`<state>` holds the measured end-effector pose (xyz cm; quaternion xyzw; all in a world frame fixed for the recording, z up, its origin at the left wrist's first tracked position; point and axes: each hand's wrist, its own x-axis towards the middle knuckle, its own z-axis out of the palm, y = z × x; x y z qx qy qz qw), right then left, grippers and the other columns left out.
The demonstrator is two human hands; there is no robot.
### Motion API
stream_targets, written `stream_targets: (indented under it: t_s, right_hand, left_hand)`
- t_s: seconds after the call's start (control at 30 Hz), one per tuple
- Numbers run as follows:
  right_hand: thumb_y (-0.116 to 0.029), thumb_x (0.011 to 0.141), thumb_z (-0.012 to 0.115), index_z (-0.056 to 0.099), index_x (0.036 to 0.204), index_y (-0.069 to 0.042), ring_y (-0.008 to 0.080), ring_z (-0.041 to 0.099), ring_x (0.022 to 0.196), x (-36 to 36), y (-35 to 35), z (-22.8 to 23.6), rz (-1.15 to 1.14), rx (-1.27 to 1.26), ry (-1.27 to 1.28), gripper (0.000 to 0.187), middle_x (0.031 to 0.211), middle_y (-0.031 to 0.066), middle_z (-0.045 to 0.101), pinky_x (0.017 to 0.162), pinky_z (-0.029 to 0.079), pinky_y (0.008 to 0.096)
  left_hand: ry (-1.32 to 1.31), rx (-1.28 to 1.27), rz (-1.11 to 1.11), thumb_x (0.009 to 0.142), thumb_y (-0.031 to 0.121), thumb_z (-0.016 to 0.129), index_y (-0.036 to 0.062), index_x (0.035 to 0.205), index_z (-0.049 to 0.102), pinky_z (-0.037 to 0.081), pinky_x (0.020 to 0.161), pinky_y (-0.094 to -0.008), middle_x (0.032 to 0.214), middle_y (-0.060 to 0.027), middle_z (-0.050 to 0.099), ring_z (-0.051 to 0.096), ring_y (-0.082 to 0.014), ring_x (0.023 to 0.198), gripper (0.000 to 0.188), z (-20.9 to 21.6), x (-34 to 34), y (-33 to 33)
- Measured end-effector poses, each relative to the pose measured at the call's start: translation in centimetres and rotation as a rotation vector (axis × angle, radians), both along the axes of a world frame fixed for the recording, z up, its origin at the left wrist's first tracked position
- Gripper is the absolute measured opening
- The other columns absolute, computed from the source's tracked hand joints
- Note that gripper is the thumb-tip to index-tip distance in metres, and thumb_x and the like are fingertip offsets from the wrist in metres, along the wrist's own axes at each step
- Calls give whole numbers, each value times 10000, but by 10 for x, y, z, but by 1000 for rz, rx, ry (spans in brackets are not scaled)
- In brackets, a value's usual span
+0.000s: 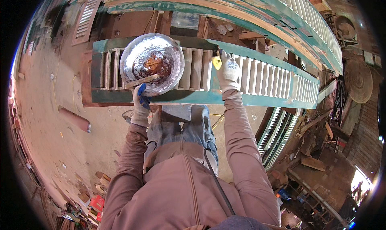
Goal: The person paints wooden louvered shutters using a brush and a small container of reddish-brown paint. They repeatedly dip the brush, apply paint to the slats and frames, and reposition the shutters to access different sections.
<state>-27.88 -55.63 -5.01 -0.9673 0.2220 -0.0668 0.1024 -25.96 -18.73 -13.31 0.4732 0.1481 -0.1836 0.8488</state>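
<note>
My left hand [140, 103], in a pale glove with blue on it, is closed at the near rim of a shiny round metal bowl [130, 57]. Brownish-orange stuff [154, 64] lies in the bowl's bottom, and a flat wooden stick [146, 80] rests across the near side beside my fingers. Beneath the bowl lies a long louvred shutter [179, 97] with a green frame and bare slats. My right hand [229, 71], gloved too, is closed on a yellow-handled tool [217, 62] over the shutter's far rail. The tool's working end is too small to make out.
More green shutters [225, 7] stand on edge beyond the work. A loose slatted panel [86, 19] is at the far left. On the floor lies a reddish-brown curved piece [74, 119]. Shutters [277, 135] and timber clutter the right; a yellow cord [218, 120] runs near my legs.
</note>
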Motion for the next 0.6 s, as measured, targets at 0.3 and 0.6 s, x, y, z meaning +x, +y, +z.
stream_targets:
  t_s: [0.3, 0.6]
  right_hand:
    - [-110, 835, 584, 629, 1087, -43, 238, 685, 903, -30, 28, -15, 231, -310, 196, 265, 975, 92, 695, 659, 573, 372]
    - [-240, 868, 677, 665, 1165, -145, 324, 698, 822, -10, -26, 21, 73, -32, -110, 312, 915, 117, 720, 703, 536, 436]
  left_hand:
    - [-139, 25, -38, 1003, 245, 528, 48, 1258, 566, 497, 983, -357, 1203, -60, 585, 572, -193, 1144, 324, -20, -10, 4]
    - [-182, 178, -63, 1016, 384, 461, 75, 1290, 552, 528, 983, -446, 1274, -69, 584, 583, -256, 1184, 424, -26, -16, 1]
